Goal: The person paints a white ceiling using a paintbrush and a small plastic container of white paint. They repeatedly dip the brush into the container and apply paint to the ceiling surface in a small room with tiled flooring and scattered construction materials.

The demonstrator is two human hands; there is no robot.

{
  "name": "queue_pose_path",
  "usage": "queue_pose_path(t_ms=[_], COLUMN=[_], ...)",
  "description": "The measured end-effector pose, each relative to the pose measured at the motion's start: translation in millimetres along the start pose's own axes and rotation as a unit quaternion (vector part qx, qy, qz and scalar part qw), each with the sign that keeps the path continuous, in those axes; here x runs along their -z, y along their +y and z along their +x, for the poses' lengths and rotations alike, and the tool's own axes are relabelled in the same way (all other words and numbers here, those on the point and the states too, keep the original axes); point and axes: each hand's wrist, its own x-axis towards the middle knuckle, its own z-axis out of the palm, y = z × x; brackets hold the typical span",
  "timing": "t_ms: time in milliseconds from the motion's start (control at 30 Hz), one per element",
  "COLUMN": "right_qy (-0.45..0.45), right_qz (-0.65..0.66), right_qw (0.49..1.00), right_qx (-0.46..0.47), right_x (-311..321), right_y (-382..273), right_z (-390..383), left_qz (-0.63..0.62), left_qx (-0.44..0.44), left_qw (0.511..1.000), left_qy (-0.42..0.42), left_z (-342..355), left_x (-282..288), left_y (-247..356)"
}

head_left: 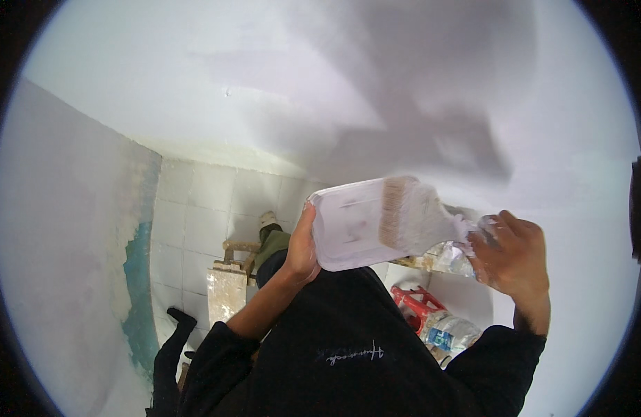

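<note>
The left grip [303,250] clamped a shallow white plastic tray [348,226], the right grip [511,254] a wide white-smeared, tan-bristled brush [421,215]; steady, light wiping seemed advisable.

Lighting the pale front wall [251,111] brightly and coolly, apparently from behind the camera. Casting broad, soft-edged grey shadows [431,69] up it, right of centre. Glinting off the clear plastic container [465,329]. Swallowing detail in the black sweatshirt [313,320]. Softening the tiled floor [209,187] slightly. Bending straight edges, darkening abruptly into a blue-fringed black rim.
</note>
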Motion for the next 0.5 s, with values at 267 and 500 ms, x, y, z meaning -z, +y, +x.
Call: queue_pose_path(t_ms=[267, 500], right_qy=[0.048, 0.084], right_qz=[0.052, 0.104], right_qw=[0.997, 0.985], right_qx=[-0.038, -0.112], right_x=[-31, -50], right_y=[-10, -10], right_z=[-21, -45], left_qz=[0.018, 0.072], left_qx=[0.009, -0.001], left_qw=[0.999, 0.992], left_qy=[0.047, 0.104], left_z=[0, -4], left_x=[-2, -16], left_y=[-2, -1])
